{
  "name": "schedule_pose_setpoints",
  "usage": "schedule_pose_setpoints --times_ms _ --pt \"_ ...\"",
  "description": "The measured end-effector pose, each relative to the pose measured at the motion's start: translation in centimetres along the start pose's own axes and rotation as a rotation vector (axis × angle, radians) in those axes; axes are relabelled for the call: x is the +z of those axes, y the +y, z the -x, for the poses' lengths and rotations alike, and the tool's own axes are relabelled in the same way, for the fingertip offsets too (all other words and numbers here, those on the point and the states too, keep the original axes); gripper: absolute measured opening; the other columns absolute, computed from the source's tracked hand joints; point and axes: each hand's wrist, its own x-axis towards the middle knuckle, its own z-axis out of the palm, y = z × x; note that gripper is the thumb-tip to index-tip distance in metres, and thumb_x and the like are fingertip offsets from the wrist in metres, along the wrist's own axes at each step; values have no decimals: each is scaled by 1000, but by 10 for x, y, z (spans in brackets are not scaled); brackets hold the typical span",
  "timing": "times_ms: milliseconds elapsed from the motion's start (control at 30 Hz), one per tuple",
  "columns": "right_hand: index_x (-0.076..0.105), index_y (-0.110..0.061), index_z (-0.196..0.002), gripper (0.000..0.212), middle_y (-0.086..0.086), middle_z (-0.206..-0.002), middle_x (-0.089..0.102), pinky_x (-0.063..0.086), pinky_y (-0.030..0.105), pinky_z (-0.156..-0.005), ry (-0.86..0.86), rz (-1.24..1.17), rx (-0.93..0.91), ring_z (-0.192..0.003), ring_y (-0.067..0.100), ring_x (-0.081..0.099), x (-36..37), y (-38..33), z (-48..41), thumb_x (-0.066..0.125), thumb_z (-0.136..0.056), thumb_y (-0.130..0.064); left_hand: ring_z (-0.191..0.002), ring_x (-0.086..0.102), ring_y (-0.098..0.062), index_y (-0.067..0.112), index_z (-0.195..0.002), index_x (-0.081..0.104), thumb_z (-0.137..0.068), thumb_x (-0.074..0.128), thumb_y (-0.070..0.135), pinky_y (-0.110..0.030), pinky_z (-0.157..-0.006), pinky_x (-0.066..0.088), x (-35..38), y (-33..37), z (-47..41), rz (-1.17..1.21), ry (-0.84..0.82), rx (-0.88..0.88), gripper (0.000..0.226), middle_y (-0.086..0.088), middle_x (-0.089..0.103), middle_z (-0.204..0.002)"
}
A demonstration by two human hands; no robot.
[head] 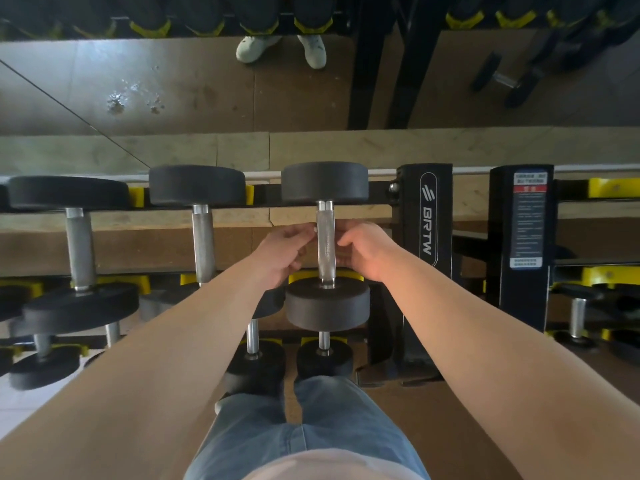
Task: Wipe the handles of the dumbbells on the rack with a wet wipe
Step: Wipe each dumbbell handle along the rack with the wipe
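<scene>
The knurled handle (326, 247) of the rightmost top-tier dumbbell (325, 244) lies across the rack (427, 216) rails. Left hand (282, 256) and right hand (363, 251) flank it, fingers curled against the bar; no wet wipe is discernible, so what they hold cannot be told. Recommended: wrap the bar fully and wipe its whole length between the heads.
</scene>
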Motion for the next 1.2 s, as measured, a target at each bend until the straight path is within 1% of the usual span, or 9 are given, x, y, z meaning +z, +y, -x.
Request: schedule_pose_setpoints --times_ms 200,300,400,533,667,900,967,1100,1200 --pt "64 -11 -129 46 16 -118 66 58 42 -83 13 37 -16 -106 33 66 -1 2 -1 41 -95 9 -73 48 -10 22 -121 72 -96 71 28 -27 -70 45 7 11 -1 112 81 29 25 2 68 -99" --pt "62 -12 -132 45 14 -117 67 57 40 -81 18 43 -23 -105 31 67 -1 4 -2 42 -96 6 -73 54 -13 20 -123 71 -97 69 29 -24 -58 45 11 22 -5 227 117 58 27 -1 73 -108" --pt "63 -14 -130 42 15 -122 67 57 42 -87 44 60 -24 -112 32 67 1 6 -3 44 -96 4 -110 64 -32 23 -129 69 -100 64 35 -42 -88 55 6 19 -2 -120 129 113 32 -17 66 -130" --pt "62 -13 -130 41 16 -120 68 55 47 -100 58 78 -17 -109 33 68 5 10 -2 42 -97 2 -100 58 -14 23 -128 68 -103 60 30 -34 -94 48 -4 -3 19 -668 -56 156 27 -5 66 -133" --pt "61 -13 -133 41 14 -119 68 52 49 -103 62 130 -41 -110 31 67 5 11 -1 41 -99 0 -116 62 -23 18 -133 65 -104 58 24 -36 -105 47 1 -9 15 -596 -5 113 31 -5 66 -133" --pt "68 -16 -114 36 13 -113 74 58 49 -93 117 27 -85 -106 30 71 0 9 5 43 -98 5 -75 65 -14 14 -124 68 -107 48 12 -24 -62 54 20 14 -12 37 30 57 27 -7 73 -104" --pt "70 -16 -111 36 13 -113 74 59 46 -92 105 52 -80 -105 30 71 -3 11 6 43 -98 4 -58 57 -8 18 -112 69 -107 51 16 -21 -51 46 12 5 6 -67 -75 17 19 -4 65 -83" --pt "69 -20 -122 36 9 -115 74 58 45 -95 142 159 -24 -108 28 70 -8 18 2 52 -95 -3 -77 58 -14 19 -121 66 -103 59 27 -25 -66 47 -5 -9 13 -589 -168 32 21 -2 64 -90" --pt "66 -19 -124 36 9 -117 72 57 48 -96 139 175 2 -111 27 69 -9 22 2 54 -94 -4 -74 58 -16 19 -118 70 -101 61 21 -26 -64 45 2 3 -5 -450 -35 59 19 -3 70 -91"
